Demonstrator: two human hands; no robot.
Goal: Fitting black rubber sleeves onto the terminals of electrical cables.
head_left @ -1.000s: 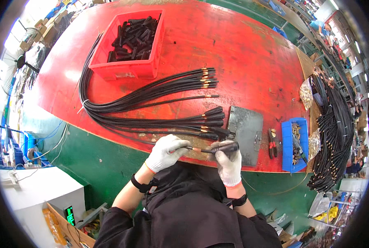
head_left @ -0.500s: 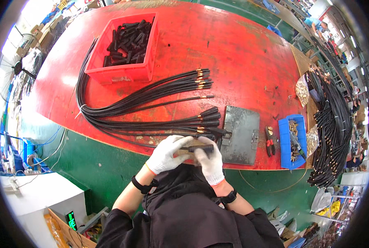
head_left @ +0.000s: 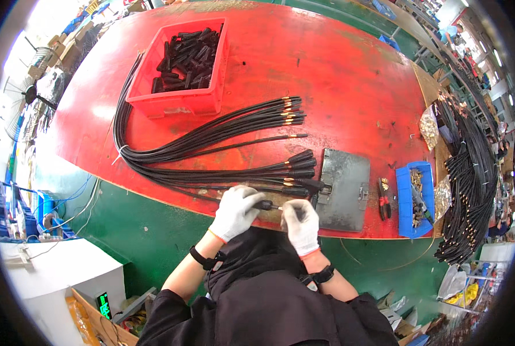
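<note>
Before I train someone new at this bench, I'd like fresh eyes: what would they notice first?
The red table dominates, a red bin of black sleeves at its far left. A bundle of black cables curves from beside the bin toward the middle. At the near edge, the white-gloved left hand holds a black piece beside the right hand.

I'm holding the gloved left hand [head_left: 235,213] curled in a pinch. Just beside it, I'm holding the gloved right hand [head_left: 302,229] half-curled, both forearms [head_left: 182,271] angling inward.
</note>
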